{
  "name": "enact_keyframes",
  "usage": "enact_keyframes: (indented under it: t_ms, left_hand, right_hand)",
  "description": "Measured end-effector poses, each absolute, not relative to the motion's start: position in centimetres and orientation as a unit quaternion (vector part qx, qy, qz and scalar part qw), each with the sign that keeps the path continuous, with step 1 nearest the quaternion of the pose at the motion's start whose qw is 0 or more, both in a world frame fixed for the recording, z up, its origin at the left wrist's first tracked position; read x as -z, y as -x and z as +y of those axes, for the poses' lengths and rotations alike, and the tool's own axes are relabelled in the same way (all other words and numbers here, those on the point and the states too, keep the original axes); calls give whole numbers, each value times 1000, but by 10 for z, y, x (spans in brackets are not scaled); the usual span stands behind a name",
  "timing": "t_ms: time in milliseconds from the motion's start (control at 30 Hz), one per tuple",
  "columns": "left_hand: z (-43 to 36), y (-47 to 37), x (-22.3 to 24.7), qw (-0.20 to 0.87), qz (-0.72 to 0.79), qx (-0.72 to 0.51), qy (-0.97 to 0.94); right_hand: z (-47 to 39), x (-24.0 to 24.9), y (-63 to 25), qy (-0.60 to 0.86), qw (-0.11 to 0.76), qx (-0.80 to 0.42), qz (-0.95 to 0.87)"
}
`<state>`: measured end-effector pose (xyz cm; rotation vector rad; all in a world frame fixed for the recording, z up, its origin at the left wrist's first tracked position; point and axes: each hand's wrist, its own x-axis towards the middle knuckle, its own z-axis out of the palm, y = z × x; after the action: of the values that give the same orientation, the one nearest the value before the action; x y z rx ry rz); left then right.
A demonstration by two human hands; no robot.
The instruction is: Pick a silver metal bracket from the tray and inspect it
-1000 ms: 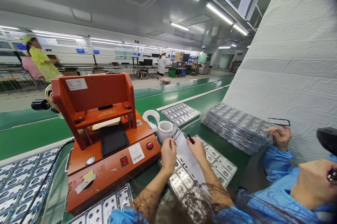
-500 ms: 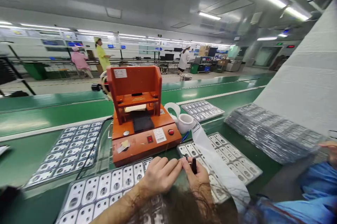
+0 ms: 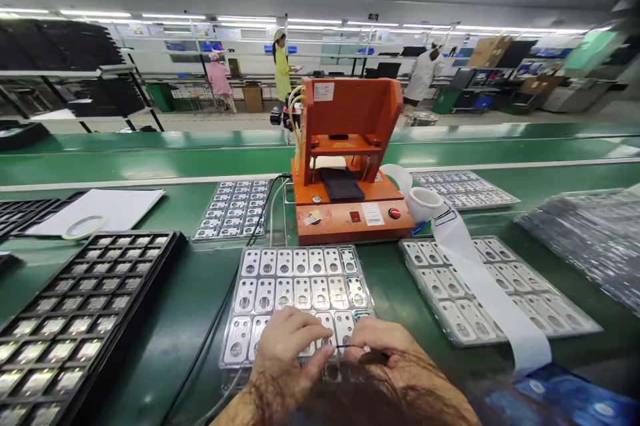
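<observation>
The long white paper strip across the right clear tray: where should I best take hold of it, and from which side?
Probably pinch the long white paper strip at its near end, coming from the right. That end hangs free past the clear plastic tray's front edge, so fingers can close on both faces; its far end lies by the white cup.

Right hand [image 3: 395,356]: half hidden by hair, grip unclear | black tray [image 3: 75,306]: cut by left edge | stacked trays [image 3: 590,239]: blurred, cut right
</observation>
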<state>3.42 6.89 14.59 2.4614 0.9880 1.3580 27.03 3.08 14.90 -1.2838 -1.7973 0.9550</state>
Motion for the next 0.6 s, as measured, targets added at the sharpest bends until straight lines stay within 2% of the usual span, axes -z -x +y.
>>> enact_keyframes:
  t_ms: [167,333,533,600]
  left_hand:
    - [42,-27,-119,156,365,-485,-780]
    - [23,-21,-107,230,430,-499,-717]
    - [4,-17,-94,298,478,-482,-671]
    - [0,-16,-87,301,478,-479,-672]
  right_hand:
    - [24,-137,-256,475,327,-381,-723]
    - [12,-124,-253,567,352,-305,-680]
    - [-9,-97,-235,558,470,-302,-613]
    - [-17,-86,-227,558,485,-309,-599]
